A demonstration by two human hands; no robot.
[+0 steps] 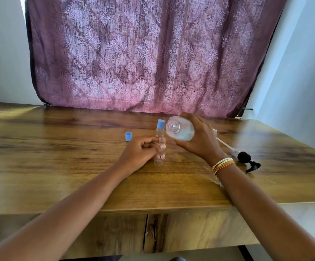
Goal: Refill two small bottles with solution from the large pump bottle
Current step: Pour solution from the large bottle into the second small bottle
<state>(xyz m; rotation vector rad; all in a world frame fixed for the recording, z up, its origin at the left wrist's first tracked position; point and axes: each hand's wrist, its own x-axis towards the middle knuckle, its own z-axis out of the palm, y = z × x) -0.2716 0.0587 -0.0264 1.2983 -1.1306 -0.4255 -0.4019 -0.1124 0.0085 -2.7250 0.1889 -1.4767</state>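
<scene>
On the wood-grain counter, our right hand wraps its fingers around the clear large bottle, tipped with its threaded mouth leftward; our left hand pinches the open small bottle upright beside the blue-capped bottle, loose blue cap nearby.

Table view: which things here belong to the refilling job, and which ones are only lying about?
Belong to the job:
- large bottle, tilted in right hand
- open small bottle, held by left hand
- capped small bottle
- loose blue cap
- removed pump head

Only lying about:
- purple curtain
- wooden table, only the support
</scene>
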